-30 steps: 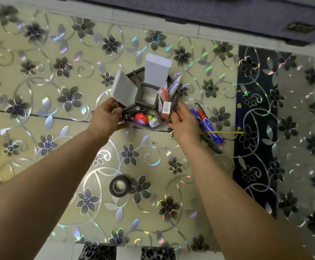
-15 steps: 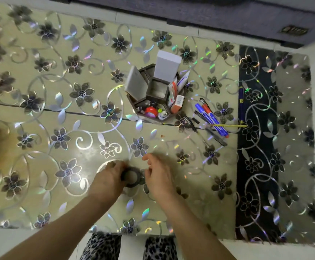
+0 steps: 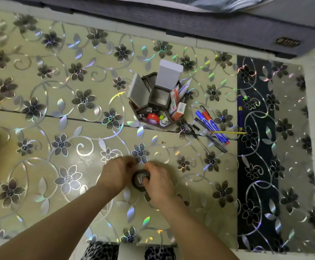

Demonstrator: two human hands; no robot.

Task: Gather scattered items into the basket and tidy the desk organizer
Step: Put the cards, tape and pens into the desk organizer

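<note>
I see both hands closed in on the tape roll (image 3: 140, 180), which half a second ago lay between them ungripped. The left hand (image 3: 118, 172) curls against its left rim; the right hand (image 3: 158, 182) wraps its fingers (image 3: 145, 182) over the right rim and into the core. Farther off stands the desk organizer (image 3: 157, 102), unmoved, with loose pens (image 3: 212, 126) just to its right.

no text can be read; print on the small boxes (image 3: 179, 111) is too blurred.
</note>
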